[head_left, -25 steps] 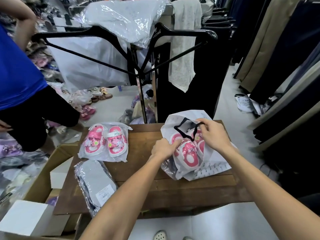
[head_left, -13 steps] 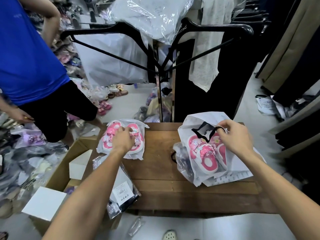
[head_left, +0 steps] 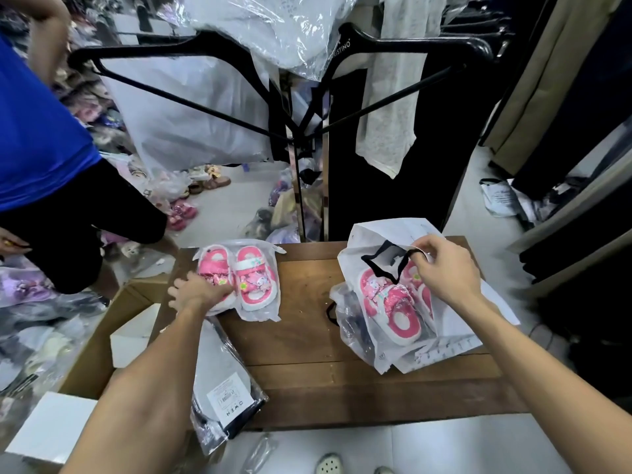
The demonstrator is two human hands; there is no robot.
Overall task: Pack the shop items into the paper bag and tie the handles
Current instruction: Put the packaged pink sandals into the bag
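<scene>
A white paper bag (head_left: 383, 234) with black handles lies on the right of the wooden table (head_left: 307, 336). A plastic-wrapped pair of pink sandals (head_left: 393, 306) sticks out of its mouth. My right hand (head_left: 444, 268) pinches the bag's upper edge and black handle. On the table's left lies a second wrapped pair of pink sandals (head_left: 253, 278); my left hand (head_left: 198, 292) closes on its near-left corner. A wrapped grey garment with a white label (head_left: 222, 378) lies at the front left, partly under my left forearm.
A person in a blue top (head_left: 37, 138) stands at the left. Cardboard box with white boxes (head_left: 130, 340) sits beside the table's left edge. A rack with black hangers (head_left: 301, 138) and bagged clothes stands behind the table. Shoes and packets litter the floor.
My left hand left the bag, crossed to the left and settled on the second pair of sandals. My right hand stays on the bag's handle. The view has shifted left.
</scene>
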